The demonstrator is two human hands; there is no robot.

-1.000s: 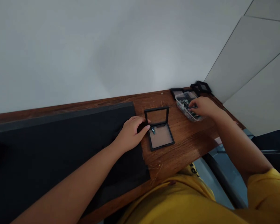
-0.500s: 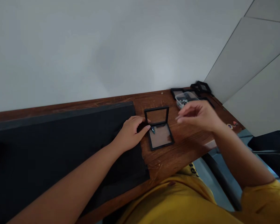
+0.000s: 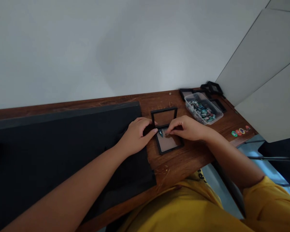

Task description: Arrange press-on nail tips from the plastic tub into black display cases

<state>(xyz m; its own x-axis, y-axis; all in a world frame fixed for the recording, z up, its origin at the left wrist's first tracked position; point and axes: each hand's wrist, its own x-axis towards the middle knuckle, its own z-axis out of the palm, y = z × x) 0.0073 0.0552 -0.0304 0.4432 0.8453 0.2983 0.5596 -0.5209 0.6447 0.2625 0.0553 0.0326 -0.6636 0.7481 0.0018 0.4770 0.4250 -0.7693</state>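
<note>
A hinged black display frame (image 3: pixel 170 150) lies on the wooden table, its upper half raised and its lower half flat with a pale clear panel. My left hand (image 3: pixel 136 135) grips its left side at the hinge, thumb at the corner and fingers reaching behind the raised half. A small dark teal pointed piece with a white crescent mark (image 3: pixel 161 132) lies on the panel near the left thumb. Just right of that piece, my right hand (image 3: pixel 183 127) pinches a small piece low over the panel. Fingertips mostly hide the pinched piece, so its kind is unclear.
A clear plastic tub (image 3: pixel 215 120) of small colourful pieces stands to the right. Several black frames (image 3: pixel 214 87) lie behind it by the wall. Round stickers (image 3: pixel 238 132) sit near the right table edge. A black mat (image 3: pixel 62 151) covers the left side.
My right hand has moved left and down from beside the tub to the panel, still pinching the small piece. The tub now shows more fully. My left hand stays on the frame.
</note>
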